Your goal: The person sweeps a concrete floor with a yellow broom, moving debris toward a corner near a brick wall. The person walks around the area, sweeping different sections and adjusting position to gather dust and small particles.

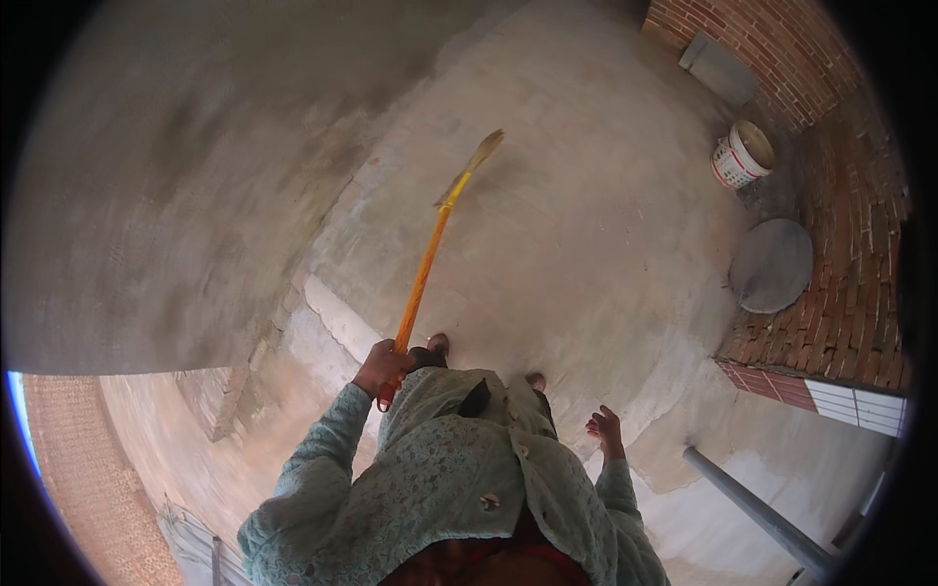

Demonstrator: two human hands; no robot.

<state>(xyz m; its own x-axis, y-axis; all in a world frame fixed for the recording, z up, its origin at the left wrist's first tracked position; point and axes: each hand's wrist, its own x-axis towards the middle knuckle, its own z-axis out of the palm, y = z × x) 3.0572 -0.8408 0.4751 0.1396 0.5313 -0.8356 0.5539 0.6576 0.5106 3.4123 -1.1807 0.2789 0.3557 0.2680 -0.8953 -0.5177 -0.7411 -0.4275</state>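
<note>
My left hand [383, 367] is closed around the lower part of a long orange handle, just above its red end. The tool [424, 262] slants up and to the right, away from my body. At its far end, past a yellow collar, is a narrow, slightly curved metal head [481, 154]; its exact kind does not show. My right hand [606, 433] hangs loosely at my right side, its fingers half bent and apart, with nothing visible in it. Both arms are in pale green patterned sleeves.
A white bucket [735, 164] and a round grey lid-like disc [772, 265] stand by the brick wall [848, 264] at right. A grey slab [718, 68] leans farther back. A grey pipe [752, 508] juts in at lower right. A low ledge [337, 320] edges the concrete floor at left.
</note>
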